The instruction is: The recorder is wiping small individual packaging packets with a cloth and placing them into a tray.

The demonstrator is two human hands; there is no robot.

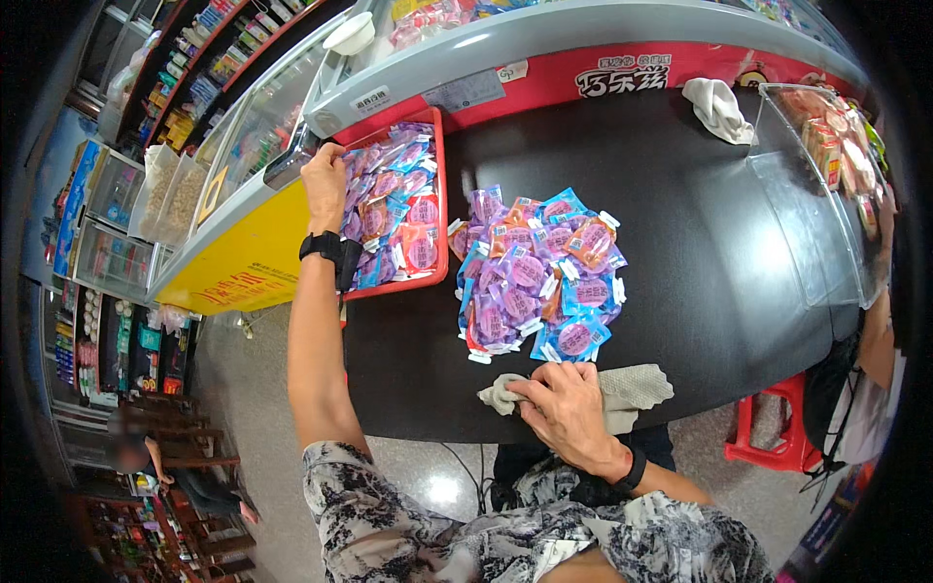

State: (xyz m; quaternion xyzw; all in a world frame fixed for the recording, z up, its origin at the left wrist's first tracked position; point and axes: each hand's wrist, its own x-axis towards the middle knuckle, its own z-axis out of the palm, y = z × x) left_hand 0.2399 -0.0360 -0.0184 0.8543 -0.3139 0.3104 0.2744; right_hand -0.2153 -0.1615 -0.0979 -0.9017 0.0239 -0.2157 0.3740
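Note:
My left hand (325,178) reaches to the far left corner of a red plastic basket (442,211), its fingers curled at the rim; whether they grip it is hidden. Small purple, blue and orange snack packets (386,189) fill the basket. To its right, a heap of similar packets (525,270) lies on a black table (670,240). My right hand (568,408) is at the table's near edge, its fingers closed on a crumpled grey-beige cloth (634,386) just below the heap.
Beyond the table runs a freezer with a grey rim (554,33). A white cloth (718,109) and a clear plastic bin of packaged food (824,146) are at the right. A person's arm (877,335) shows beside a red stool (773,430). Another person (182,474) sits far left.

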